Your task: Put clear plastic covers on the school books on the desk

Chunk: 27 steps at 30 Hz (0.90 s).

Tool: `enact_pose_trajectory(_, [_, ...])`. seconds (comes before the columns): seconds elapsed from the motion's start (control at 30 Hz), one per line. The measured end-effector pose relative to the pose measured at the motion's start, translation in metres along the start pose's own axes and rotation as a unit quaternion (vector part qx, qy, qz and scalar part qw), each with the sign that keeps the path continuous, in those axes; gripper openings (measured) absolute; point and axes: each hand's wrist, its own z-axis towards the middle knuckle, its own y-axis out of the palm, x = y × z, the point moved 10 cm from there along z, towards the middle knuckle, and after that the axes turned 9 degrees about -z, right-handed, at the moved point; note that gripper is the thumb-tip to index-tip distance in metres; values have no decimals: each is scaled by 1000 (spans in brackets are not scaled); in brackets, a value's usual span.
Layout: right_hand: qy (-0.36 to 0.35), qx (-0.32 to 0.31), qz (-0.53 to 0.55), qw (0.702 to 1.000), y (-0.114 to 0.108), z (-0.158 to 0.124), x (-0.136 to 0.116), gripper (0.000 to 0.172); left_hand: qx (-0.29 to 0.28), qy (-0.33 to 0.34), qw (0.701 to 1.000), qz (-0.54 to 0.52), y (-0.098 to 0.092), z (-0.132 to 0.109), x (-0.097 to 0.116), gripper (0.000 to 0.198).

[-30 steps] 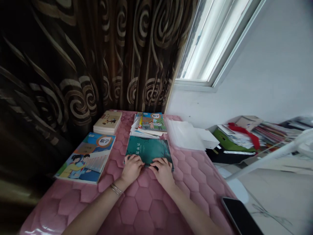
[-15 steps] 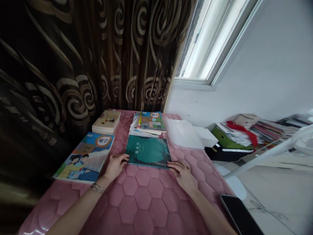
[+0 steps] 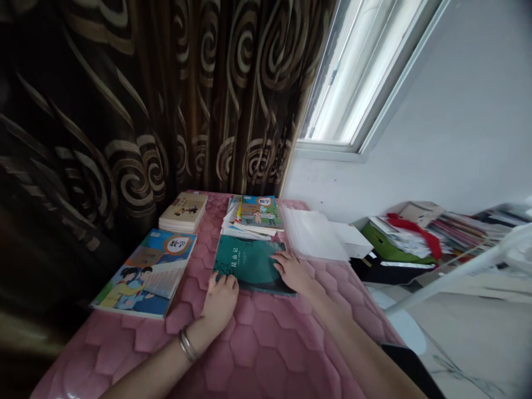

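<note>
A green book (image 3: 253,263) with white lettering lies flat on the pink quilted cover (image 3: 249,343). My left hand (image 3: 222,293) rests on its near left corner, fingertips on the cover and thumb at the left edge. My right hand (image 3: 293,271) touches the right side of the same book, its fingers stretched over the cover. Neither hand lifts the book. To the left lies a blue textbook (image 3: 152,271) with drawn children on the front. Behind the green book, another textbook (image 3: 260,213) sits on several loose papers and booklets (image 3: 233,221).
A stack of beige books (image 3: 183,213) stands at the back left by the dark curtain (image 3: 233,100). Clear plastic sleeves (image 3: 313,233) and a white box (image 3: 353,238) lie at the right. A phone (image 3: 409,366) is by the near right edge, beside a white stand (image 3: 449,277).
My left hand has slid right onto the book's near left corner. My right hand has moved from the near right corner farther up onto the cover. The book lies slightly turned.
</note>
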Motion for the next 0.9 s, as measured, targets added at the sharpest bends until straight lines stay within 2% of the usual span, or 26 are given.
enact_pose_trajectory(0.07, [35, -19, -34, 999, 4, 26, 2, 41, 11, -4, 1000, 19, 2, -3, 8, 32])
enact_pose_trajectory(0.2, [59, -36, -49, 996, 14, 61, 9, 40, 35, -42, 998, 40, 5, -13, 2, 41])
enact_pose_trajectory(0.3, [63, -49, -56, 995, 20, 72, 15, 38, 24, -63, 997, 43, 9, -19, -3, 42])
enact_pose_trajectory(0.43, [62, -62, -69, 994, 18, 72, 16, 35, 10, -83, 997, 1, 9, -20, -8, 39])
enact_pose_trajectory(0.63, [46, -88, -82, 992, 4, 44, 11, 33, -7, -131, 991, -25, 3, -18, -27, 37])
enact_pose_trajectory(0.77, [47, -96, -70, 992, -3, -1, 5, 33, -15, -158, 987, -25, 4, -7, -50, 40])
enact_pose_trajectory(0.9, [93, -108, 42, 989, 14, -52, -5, 35, -36, -172, 981, -88, 23, 19, -72, 44])
